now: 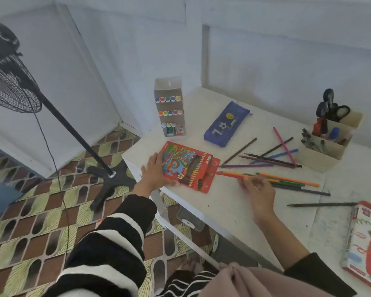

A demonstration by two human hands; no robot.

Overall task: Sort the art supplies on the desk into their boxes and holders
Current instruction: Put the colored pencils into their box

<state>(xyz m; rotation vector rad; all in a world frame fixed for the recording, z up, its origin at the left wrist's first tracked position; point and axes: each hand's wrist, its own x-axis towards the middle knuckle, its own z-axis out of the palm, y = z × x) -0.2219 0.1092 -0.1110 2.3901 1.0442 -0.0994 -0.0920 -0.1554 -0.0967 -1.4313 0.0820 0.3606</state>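
Observation:
A red coloured-pencil box (189,166) lies at the desk's left front corner, its flap open towards the right. My left hand (154,172) grips the box's left edge, thumb under its near side. My right hand (256,195) pinches an orange pencil (229,174) whose tip points at the box's open end. Several loose coloured pencils (283,161) lie scattered right of the box, and one dark pencil (321,204) lies alone nearer me.
A marker box (169,108) stands upright at the desk's back left. A blue pencil case (225,125) lies behind the pencils. A beige desk organiser (321,155) with scissors and pens sits far right. A red-edged crayon box (366,241) lies front right. A fan stand (73,129) rises left of the desk.

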